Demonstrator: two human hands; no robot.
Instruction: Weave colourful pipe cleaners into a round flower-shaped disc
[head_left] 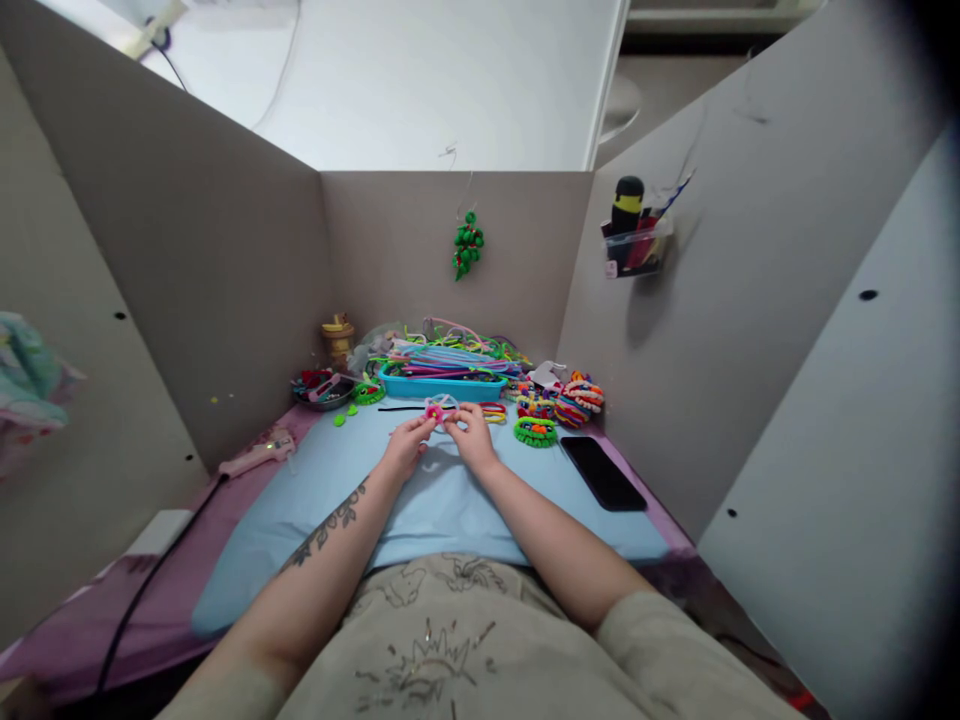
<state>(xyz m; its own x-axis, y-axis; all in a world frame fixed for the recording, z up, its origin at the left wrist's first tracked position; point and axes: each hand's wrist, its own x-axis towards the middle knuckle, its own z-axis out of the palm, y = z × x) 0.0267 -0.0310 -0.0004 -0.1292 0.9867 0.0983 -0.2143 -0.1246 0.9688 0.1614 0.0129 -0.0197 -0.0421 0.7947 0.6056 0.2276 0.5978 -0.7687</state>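
Note:
Over the middle of the blue cloth, my left hand point(409, 443) and my right hand point(471, 436) come close together on a small pink pipe-cleaner piece point(434, 411). The fingers of my left hand pinch it from the left. My right hand's fingertips are closed at its right side, where a pale lilac pipe cleaner point(442, 400) loops behind. How the pink and pale parts join is too small to tell. Just beyond my hands lie a black pipe cleaner point(401, 408) and several red and yellow pipe cleaners point(494, 412).
A blue tray point(442, 387) of pipe cleaners stands at the back, beside finished fuzzy pieces point(579, 400). At the right lies a black phone point(602, 472). A pink glue gun point(259, 452) and its cable are at the left. A dark bowl point(324, 398) sits back left; panels enclose three sides.

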